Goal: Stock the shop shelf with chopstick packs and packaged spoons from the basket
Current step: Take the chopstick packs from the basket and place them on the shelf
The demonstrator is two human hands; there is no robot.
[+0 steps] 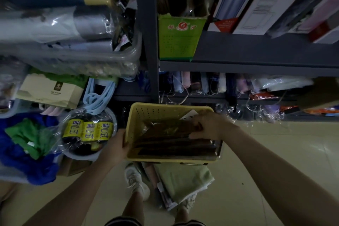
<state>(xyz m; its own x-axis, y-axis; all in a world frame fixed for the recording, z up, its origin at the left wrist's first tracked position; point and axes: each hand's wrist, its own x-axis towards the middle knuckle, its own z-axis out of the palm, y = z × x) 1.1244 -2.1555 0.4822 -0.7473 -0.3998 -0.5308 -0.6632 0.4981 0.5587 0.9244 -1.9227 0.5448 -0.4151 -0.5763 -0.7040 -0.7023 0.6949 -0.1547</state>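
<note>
Your left hand grips the left rim of the yellow basket, fingers wrapped over the edge, holding it up in front of the shelf. Your right hand reaches into the basket and pinches the end of a dark brown chopstick pack between thumb and fingers. More long dark packs lie flat along the bottom of the basket; you cannot tell which of them hold spoons.

On the shelf ahead stands a green carton with a red round logo and red Chinese characters, too blurred to read, dark packs standing in it. To its right lean white and red boxes with a line drawing of a bottle; their print is too small to make out. Lower left, a clear bag holds rolls with yellow labels bearing blue Chinese characters, and a beige box carries a small dark square logo.

The room is dim. The floor is pale glossy tile, with a folded green cloth lying by your white sneaker
</note>
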